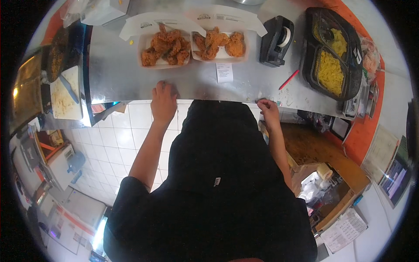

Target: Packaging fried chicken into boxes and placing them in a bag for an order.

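Observation:
My left hand (163, 103) rests on the front edge of a stainless steel counter (196, 86), fingers pointing at the left box. At the same edge, farther right, my right hand (270, 111) has its thumb and forefinger close together; whether something small is between them cannot be told. Beyond my hands stand two open paper boxes holding pieces of fried chicken (167, 47) on the left and more fried chicken (212, 42) on the right, lids folded back. A printed paper slip (224, 72) lies in front of the right box.
A black tape dispenser (277, 42) stands right of the boxes, with a red pen (289, 79) before it. Farther right, a black tray (306, 65) holds yellow food in clear-covered compartments. At left, a knife (69, 89) lies on a white cutting board (67, 106).

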The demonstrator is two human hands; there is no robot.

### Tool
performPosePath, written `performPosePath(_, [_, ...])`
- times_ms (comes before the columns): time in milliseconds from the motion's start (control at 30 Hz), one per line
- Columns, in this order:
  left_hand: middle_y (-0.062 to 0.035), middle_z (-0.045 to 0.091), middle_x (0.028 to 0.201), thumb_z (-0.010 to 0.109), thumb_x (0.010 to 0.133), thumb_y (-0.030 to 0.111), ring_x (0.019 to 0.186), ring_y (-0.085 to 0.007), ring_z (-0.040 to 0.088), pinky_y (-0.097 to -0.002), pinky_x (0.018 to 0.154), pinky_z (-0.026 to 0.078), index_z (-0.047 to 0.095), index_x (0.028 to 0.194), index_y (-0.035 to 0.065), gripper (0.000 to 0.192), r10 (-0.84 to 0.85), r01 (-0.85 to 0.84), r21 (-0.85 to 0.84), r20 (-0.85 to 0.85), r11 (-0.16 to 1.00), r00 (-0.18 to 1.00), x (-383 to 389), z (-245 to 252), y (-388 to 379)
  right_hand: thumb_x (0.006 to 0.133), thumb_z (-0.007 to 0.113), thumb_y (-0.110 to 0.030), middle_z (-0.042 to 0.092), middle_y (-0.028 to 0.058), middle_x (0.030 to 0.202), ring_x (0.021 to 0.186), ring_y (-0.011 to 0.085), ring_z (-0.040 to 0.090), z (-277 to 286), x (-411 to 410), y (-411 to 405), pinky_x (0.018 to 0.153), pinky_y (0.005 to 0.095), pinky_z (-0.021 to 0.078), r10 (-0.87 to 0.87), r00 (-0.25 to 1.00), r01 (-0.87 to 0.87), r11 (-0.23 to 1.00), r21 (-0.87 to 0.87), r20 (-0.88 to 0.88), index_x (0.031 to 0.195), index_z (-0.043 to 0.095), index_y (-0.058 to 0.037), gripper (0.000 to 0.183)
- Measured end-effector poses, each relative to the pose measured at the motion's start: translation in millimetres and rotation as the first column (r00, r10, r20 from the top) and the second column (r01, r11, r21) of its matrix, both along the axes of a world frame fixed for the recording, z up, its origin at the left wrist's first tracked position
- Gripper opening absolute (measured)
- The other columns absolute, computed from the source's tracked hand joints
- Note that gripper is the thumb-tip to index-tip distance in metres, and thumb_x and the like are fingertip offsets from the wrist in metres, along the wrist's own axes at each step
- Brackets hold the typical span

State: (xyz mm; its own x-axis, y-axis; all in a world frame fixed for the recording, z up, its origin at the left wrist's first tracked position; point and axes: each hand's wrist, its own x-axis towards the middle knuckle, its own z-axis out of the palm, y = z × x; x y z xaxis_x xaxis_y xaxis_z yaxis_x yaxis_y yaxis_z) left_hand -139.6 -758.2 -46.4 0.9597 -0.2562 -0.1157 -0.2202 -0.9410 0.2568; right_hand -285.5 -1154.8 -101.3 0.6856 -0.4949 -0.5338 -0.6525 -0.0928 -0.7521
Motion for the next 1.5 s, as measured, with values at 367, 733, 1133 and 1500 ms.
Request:
performPosePath(367, [-0.0156,0.051,0.136,0.077,0.084,0.015,0.118,-0.0388,0.055,-0.0485,0.089,0.057,0.06,0.123,0.0099,0.043,0.065,-0.067,-0.027,-0.046,0.997,0.997,3,1,-3,0.082,0.083,-0.026,0.06,0.0127,0.1,0.091,0.0242,0.06,5,2,-3,0.083,0.0376,0.0491,0.087,0.996,-0.089,0.993,-0.077,-0.024,0.095,0.078,-0.0015,0.028])
performPosePath(733, [-0.0144,0.051,0.137,0.077,0.084,0.014,0.118,-0.038,0.056,-0.0479,0.084,0.06,0.06,0.126,0.0109,0.045,0.049,-0.048,0.02,-0.042,0.999,0.998,3,3,-4,0.081,0.084,-0.028,0.06,0.0133,0.104,0.092,0.0236,0.057,2,4,-4,0.083,0.0365,0.048,0.123,0.988,-0.133,0.985,-0.107,-0.09,0.094,0.079,-0.0052,0.027])
performPosePath(1133, [-0.0169,0.051,0.137,0.078,0.085,0.016,0.121,-0.0404,0.054,-0.05,0.095,0.053,0.055,0.13,0.0081,0.051,0.07,-0.073,-0.024,-0.107,0.997,0.992,3,2,-5,0.08,0.084,-0.028,0.058,0.013,0.102,0.093,0.0254,0.057,-11,0,-10,0.085,0.038,0.0482,0.12,0.986,-0.133,0.984,-0.121,-0.114,0.092,0.079,-0.0044,0.027])
performPosePath(1500, [-0.0174,0.05,0.136,0.077,0.082,0.011,0.118,-0.0396,0.054,-0.0474,0.086,0.059,0.05,0.132,0.0065,0.058,0.058,-0.057,0.004,-0.03,0.998,0.998,4,-2,-6,0.082,0.083,-0.028,0.062,0.0154,0.108,0.099,0.0267,0.061,-12,5,-10,0.09,0.0386,0.0489,0.045,0.987,-0.041,0.999,0.033,-0.153,0.094,0.078,-0.0029,0.028])
